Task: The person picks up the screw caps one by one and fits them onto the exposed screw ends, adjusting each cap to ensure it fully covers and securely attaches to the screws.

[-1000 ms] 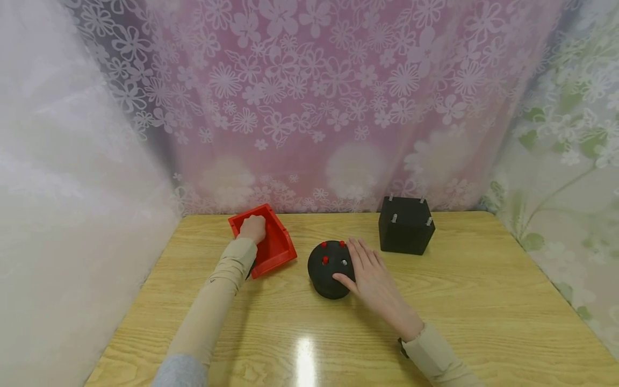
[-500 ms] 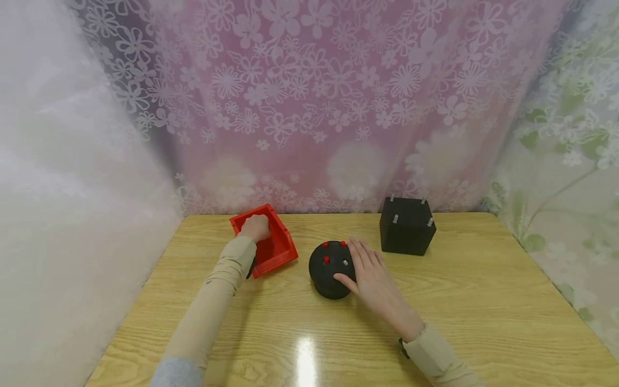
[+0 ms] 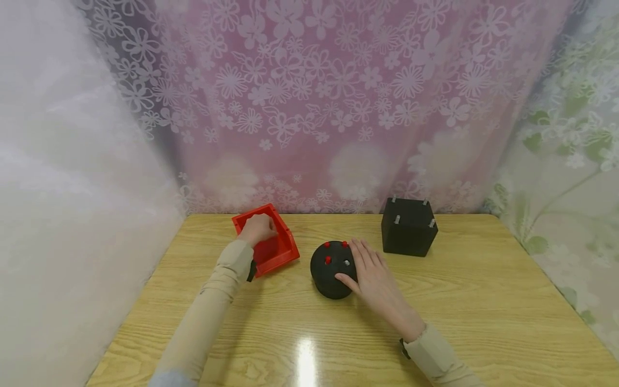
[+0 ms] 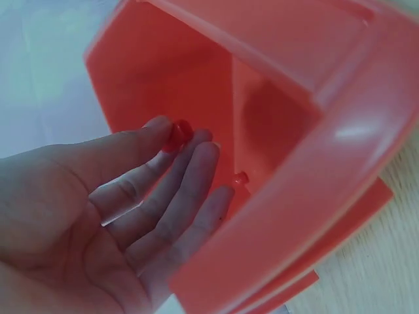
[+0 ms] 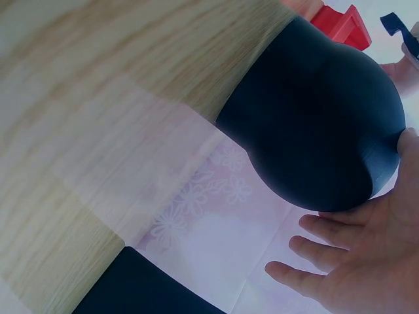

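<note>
My left hand (image 3: 258, 228) is over the red bin (image 3: 290, 255), its thumb and forefinger pinching a small red nut (image 4: 178, 136). A second small red piece (image 4: 241, 178) lies inside the bin, seen in the left wrist view. Right of the bin stands a round black block (image 3: 321, 277). Red nuts (image 3: 328, 260) sit on three of the posts on its top, and the fourth, a metal post (image 3: 346, 263), is bare. My right hand (image 3: 374, 282) rests against the block's right side with straight fingers, the thumb at its front rim.
A black cube (image 3: 408, 236) with metal posts on its top stands at the back right of the wooden table (image 3: 483, 312). A pink flowered curtain (image 3: 314, 107) hangs behind the table, with pale sheets at both sides.
My left hand has shifted slightly right and its fingertips have come into sight above the bin's floor. The right hand and the round black block stay in place.
</note>
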{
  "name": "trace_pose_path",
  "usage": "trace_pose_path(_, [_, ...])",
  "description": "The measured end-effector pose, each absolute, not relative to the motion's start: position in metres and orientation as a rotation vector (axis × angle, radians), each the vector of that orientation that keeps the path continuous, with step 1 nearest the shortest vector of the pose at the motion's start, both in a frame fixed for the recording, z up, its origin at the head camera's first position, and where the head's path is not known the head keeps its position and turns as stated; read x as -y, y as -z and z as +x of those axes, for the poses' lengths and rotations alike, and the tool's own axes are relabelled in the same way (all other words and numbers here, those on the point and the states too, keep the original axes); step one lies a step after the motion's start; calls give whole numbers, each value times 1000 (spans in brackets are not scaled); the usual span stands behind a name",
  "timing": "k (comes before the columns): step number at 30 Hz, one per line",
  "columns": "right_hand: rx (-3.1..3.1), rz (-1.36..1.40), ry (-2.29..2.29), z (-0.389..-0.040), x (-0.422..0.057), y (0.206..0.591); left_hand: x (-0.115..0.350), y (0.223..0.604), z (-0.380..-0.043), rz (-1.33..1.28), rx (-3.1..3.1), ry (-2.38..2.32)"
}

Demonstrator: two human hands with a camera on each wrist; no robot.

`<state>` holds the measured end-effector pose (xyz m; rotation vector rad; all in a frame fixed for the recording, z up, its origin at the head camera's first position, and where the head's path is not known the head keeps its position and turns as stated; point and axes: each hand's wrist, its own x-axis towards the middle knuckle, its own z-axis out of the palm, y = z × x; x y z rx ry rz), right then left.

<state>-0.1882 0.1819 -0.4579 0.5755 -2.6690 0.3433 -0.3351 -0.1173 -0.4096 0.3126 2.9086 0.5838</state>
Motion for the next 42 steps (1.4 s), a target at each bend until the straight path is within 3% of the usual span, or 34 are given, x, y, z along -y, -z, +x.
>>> trace_pose_path(18, [2671,568,-326,-189,-182,459,119,410,-307,204,-2904,-912])
trace_pose_path(42, [2698,560,-355,-188,-182,457,103,419,-261,264,-2904,-1313])
